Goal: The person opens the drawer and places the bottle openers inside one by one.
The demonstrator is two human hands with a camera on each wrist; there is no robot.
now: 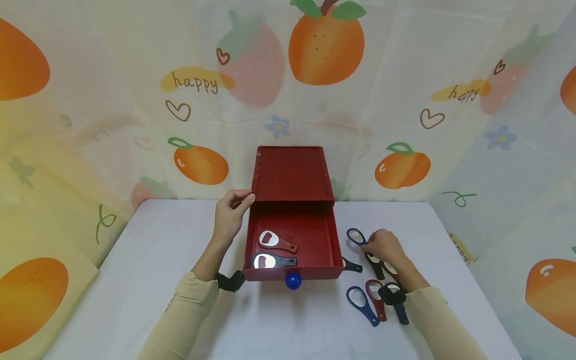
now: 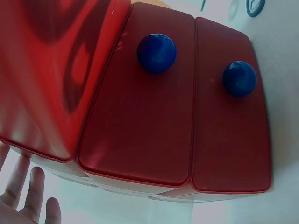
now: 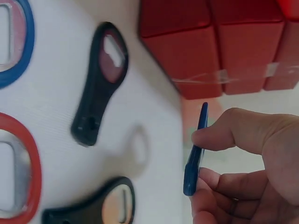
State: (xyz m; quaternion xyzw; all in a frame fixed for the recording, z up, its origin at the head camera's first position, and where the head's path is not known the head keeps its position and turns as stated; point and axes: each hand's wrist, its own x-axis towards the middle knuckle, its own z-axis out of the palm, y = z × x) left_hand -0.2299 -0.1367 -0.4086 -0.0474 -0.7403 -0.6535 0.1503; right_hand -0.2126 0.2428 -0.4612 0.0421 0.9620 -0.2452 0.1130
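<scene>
A red drawer box (image 1: 290,175) stands at the back of the table, its top drawer (image 1: 315,273) pulled out. Inside the drawer lie a red bottle opener (image 1: 288,245) and a dark bottle opener (image 1: 285,261). My left hand (image 1: 229,216) rests on the box's left side near the upper edge; its fingers look extended in the left wrist view. To the right of the drawer, my right hand (image 1: 386,247) pinches a blue bottle opener (image 3: 191,172) between thumb and fingers, raised over the table with its ring end toward the box.
Several bottle openers lie right of the box, among them a blue one (image 1: 362,304), a red one (image 1: 377,302) and a black one (image 1: 353,266) partly hidden by the drawer. A blue knob (image 1: 293,281) sticks out from the drawer front. Behind hangs a fruit-patterned cloth (image 1: 324,110).
</scene>
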